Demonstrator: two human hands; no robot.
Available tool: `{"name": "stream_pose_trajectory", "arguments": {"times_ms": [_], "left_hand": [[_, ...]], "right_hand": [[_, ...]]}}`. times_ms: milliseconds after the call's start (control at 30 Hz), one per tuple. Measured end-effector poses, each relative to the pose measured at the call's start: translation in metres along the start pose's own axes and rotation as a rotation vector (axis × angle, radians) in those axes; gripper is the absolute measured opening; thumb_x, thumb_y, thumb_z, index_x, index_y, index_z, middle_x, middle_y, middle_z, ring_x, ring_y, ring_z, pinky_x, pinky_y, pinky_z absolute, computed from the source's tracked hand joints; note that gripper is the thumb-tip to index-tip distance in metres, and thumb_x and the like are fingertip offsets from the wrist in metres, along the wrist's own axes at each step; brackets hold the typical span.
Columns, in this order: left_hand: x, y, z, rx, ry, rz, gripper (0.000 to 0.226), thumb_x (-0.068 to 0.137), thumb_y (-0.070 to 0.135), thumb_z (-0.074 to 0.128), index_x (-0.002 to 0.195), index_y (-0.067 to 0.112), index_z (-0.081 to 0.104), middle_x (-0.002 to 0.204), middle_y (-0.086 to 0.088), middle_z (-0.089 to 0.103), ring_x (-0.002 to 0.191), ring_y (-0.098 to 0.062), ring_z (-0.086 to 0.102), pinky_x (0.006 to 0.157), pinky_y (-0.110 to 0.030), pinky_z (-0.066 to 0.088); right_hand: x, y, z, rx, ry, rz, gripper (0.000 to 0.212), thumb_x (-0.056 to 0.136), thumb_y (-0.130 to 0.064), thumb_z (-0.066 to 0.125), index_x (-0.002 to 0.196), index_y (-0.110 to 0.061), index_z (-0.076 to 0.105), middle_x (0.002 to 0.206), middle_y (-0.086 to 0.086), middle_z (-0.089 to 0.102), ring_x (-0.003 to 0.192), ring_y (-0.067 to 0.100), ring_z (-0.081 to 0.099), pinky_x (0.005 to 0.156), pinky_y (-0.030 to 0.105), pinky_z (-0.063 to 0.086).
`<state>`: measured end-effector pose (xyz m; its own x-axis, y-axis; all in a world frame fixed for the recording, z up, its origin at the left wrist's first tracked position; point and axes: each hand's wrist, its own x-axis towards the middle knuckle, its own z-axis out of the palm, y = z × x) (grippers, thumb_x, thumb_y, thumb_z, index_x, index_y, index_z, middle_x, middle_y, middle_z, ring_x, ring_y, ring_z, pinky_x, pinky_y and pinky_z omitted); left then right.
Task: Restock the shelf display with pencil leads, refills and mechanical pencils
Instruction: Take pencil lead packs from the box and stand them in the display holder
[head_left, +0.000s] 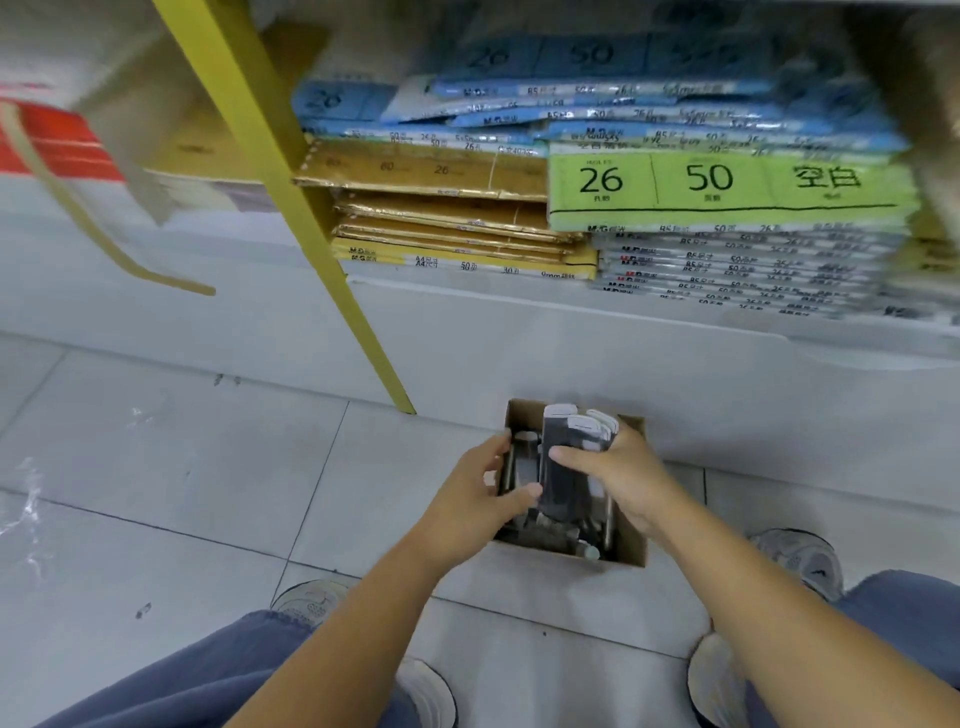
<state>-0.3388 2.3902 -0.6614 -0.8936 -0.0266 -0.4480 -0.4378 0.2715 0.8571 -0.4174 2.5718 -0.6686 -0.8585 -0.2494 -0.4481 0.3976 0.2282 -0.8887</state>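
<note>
The right hand (618, 478) grasps 1 bundle of dark hang-tab packets (558, 467). Its long axis runs away from the person, over the cardboard box (631, 545). The left hand (483, 493) clasps the box's left wall. The shelf (519, 322) lies beyond both hands, and the right hand is the nearer to it.

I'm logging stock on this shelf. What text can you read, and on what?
"26", "50", "空白": green pack.
"M&G", "B5": edges of the grey packs below it; the rest blurred.
"26", "50": blue packs, faint.
"A4", "50": yellow pack.
The packets in the cardboard box: nothing readable.
</note>
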Motion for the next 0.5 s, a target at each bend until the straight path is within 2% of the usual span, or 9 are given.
{"name": "stream_pose_trajectory", "arguments": {"times_ms": [33, 100, 167, 233, 333, 433, 500], "left_hand": [[-0.004, 0.014, -0.004, -0.031, -0.079, 0.019, 0.067, 0.089, 0.037, 0.071, 0.148, 0.037, 0.04, 0.144, 0.018, 0.05, 0.131, -0.002, 0.046, 0.105, -0.025, 0.045], [-0.014, 0.044, -0.013, -0.12, -0.21, 0.058, 0.055, 0.09, 0.031, 0.071, 0.14, 0.039, 0.049, 0.132, 0.02, 0.062, 0.122, 0.0, 0.057, 0.093, -0.019, 0.052], [-0.026, 0.072, -0.023, -0.246, -0.286, 0.062, 0.044, 0.094, 0.022, 0.069, 0.134, 0.031, 0.054, 0.128, 0.006, 0.068, 0.117, -0.012, 0.064, 0.094, -0.03, 0.056], [-0.039, 0.098, -0.035, -0.365, -0.344, 0.071, 0.039, 0.095, 0.016, 0.066, 0.133, 0.022, 0.056, 0.129, -0.002, 0.067, 0.118, -0.022, 0.065, 0.094, -0.041, 0.057], [-0.056, 0.133, -0.054, -0.391, -0.401, 0.135, 0.03, 0.098, 0.018, 0.061, 0.128, 0.017, 0.059, 0.122, -0.006, 0.071, 0.116, -0.023, 0.066, 0.086, -0.038, 0.06], [-0.074, 0.173, -0.075, -0.349, -0.382, 0.194, 0.031, 0.093, 0.031, 0.063, 0.121, 0.018, 0.062, 0.109, -0.002, 0.075, 0.108, -0.017, 0.069, 0.081, -0.033, 0.06], [-0.084, 0.199, -0.088, -0.33, -0.345, 0.236, 0.034, 0.09, 0.036, 0.065, 0.119, 0.018, 0.064, 0.107, 0.0, 0.075, 0.101, -0.014, 0.071, 0.078, -0.033, 0.059]], "right_hand": [[-0.008, -0.02, 0.002, 0.052, -0.054, -0.026, 0.039, 0.072, -0.014, 0.082, 0.105, -0.025, 0.065, 0.104, 0.001, 0.073, 0.097, 0.02, 0.069, 0.086, 0.041, 0.056], [-0.025, -0.058, 0.007, 0.155, -0.176, -0.113, 0.039, 0.072, -0.007, 0.079, 0.107, -0.014, 0.063, 0.104, 0.014, 0.071, 0.097, 0.031, 0.069, 0.084, 0.045, 0.057], [-0.045, -0.093, 0.014, 0.208, -0.285, -0.186, 0.032, 0.078, 0.001, 0.074, 0.105, -0.012, 0.062, 0.099, 0.018, 0.07, 0.091, 0.031, 0.069, 0.076, 0.039, 0.058], [-0.064, -0.125, 0.02, 0.197, -0.32, -0.237, 0.027, 0.082, 0.002, 0.069, 0.104, -0.011, 0.063, 0.098, 0.014, 0.071, 0.09, 0.029, 0.07, 0.075, 0.038, 0.058], [-0.089, -0.175, 0.024, 0.024, -0.262, -0.365, 0.024, 0.083, -0.008, 0.072, 0.105, -0.014, 0.063, 0.093, 0.003, 0.074, 0.082, 0.015, 0.071, 0.059, 0.026, 0.054], [-0.106, -0.228, 0.021, -0.239, -0.132, -0.578, 0.029, 0.079, -0.029, 0.077, 0.102, -0.027, 0.059, 0.089, -0.016, 0.07, 0.075, -0.005, 0.064, 0.058, 0.008, 0.046], [-0.113, -0.258, 0.017, -0.35, 0.003, -0.675, 0.038, 0.074, -0.043, 0.079, 0.101, -0.034, 0.053, 0.089, -0.023, 0.065, 0.077, -0.009, 0.06, 0.057, 0.005, 0.042]]}}
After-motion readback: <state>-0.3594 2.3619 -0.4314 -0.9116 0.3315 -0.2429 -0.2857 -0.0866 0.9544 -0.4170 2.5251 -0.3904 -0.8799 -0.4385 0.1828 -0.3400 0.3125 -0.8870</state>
